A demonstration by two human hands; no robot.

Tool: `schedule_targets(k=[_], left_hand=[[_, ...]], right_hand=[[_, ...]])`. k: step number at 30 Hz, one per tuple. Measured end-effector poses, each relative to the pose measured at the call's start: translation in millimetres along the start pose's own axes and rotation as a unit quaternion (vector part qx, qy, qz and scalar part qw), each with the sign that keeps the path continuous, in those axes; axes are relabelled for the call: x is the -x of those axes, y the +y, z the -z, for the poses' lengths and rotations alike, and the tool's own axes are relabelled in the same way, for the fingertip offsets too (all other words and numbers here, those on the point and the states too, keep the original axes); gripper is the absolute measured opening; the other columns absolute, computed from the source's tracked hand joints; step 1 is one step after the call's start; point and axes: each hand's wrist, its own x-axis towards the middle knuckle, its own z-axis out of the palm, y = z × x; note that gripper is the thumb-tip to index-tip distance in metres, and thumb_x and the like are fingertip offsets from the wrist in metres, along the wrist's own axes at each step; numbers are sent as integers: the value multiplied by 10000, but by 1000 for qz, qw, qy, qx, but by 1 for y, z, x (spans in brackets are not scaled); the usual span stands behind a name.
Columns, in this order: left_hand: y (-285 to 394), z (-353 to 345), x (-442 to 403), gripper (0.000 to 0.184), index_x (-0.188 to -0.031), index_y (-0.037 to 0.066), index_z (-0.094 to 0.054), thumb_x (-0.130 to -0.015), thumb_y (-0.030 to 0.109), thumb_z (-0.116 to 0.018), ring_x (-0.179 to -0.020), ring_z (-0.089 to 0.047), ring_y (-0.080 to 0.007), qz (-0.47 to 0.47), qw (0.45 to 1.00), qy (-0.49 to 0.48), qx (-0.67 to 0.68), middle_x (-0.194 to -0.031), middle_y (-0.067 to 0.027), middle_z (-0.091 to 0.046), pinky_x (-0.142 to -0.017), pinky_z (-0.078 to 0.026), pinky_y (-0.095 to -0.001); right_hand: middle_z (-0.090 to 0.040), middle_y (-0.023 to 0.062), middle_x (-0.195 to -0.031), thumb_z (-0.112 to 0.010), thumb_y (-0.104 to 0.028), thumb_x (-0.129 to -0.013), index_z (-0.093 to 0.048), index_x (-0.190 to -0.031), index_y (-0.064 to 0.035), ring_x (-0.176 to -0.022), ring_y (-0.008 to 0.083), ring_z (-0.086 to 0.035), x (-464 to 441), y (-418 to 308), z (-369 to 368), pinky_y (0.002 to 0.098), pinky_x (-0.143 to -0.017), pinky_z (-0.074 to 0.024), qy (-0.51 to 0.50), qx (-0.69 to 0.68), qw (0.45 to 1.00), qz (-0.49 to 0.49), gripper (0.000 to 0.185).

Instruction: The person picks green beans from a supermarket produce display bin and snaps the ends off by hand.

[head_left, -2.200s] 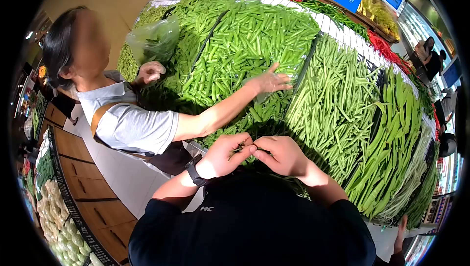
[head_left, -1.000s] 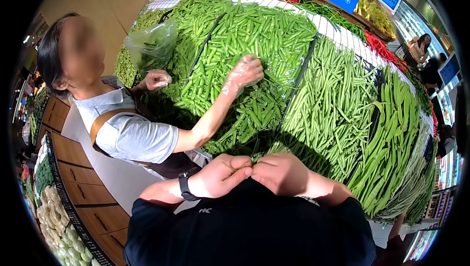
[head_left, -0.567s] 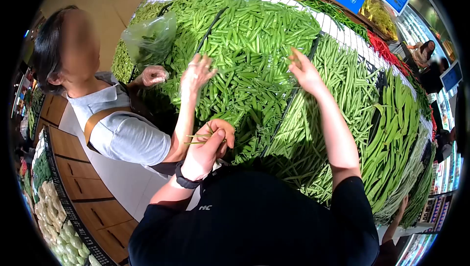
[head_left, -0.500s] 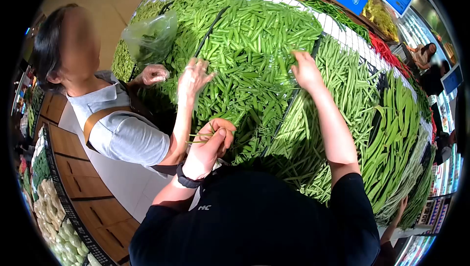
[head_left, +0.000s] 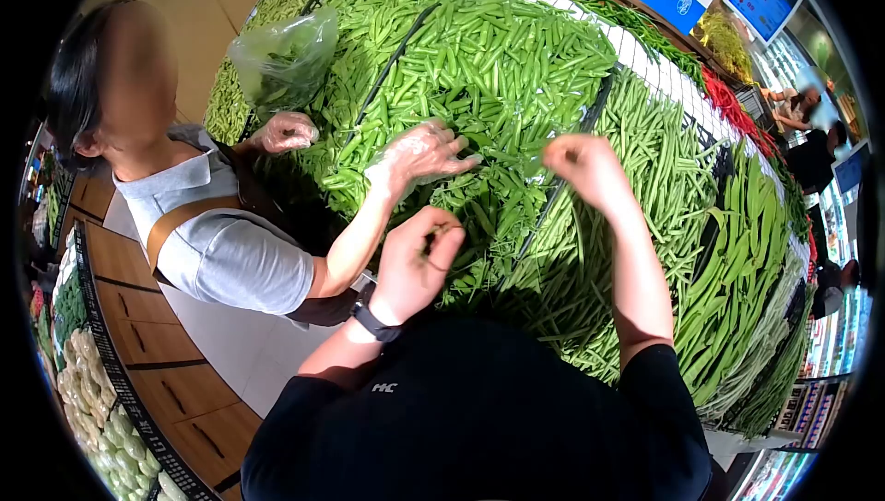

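My left hand (head_left: 420, 259), with a dark watch on the wrist, is curled closed near my chest at the lower edge of the pea pods; what lies in its fingers is too small to name. Over the divider between the pea pods (head_left: 498, 63) and the green beans (head_left: 636, 197), my right hand (head_left: 587, 171) has thumb and fingers pinched together. Something green and blurred shows at its fingertips. Between my hands and the heap's left part, a co-worker's gloved hand (head_left: 424, 153) reaches over the pods.
The co-worker's other gloved hand (head_left: 286, 132) is beside a clear plastic bag (head_left: 286, 54) of greens. Flat green beans (head_left: 737, 261) lie at the right, red peppers (head_left: 737, 114) behind. Wooden drawers (head_left: 175, 390) and bagged vegetables (head_left: 88, 372) stand at the lower left.
From working together at my chest, my hands have parted, the right reaching out over the heap. Thin stems seen in my left hand no longer show. The co-worker's gloved hand has moved right.
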Motion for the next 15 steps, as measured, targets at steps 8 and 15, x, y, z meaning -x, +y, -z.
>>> schedule_targets(k=[8,15], left_hand=[[-9,-47,-22,320,-1023,63,-513,-809,198,-709,-693,-613,-391,-48,985,-101,-129,-785,-171,-615,-569,-476,-434],[-16,-50,-22,292,-978,22,-543,-828,209,-711,-629,-566,-323,-34,999,-38,9,-746,-174,-580,-551,-435,-347]], right_hand=[[-655,96,-763,-699,-27,-759,-646,-818,-6,-690,226,-628,58,-83,-16,324,-626,-500,-29,-71,990,122,82],[-659,96,-798,-700,-31,-801,-651,-955,1,-706,170,-621,64,-61,-31,296,-657,-493,17,-254,967,13,165]])
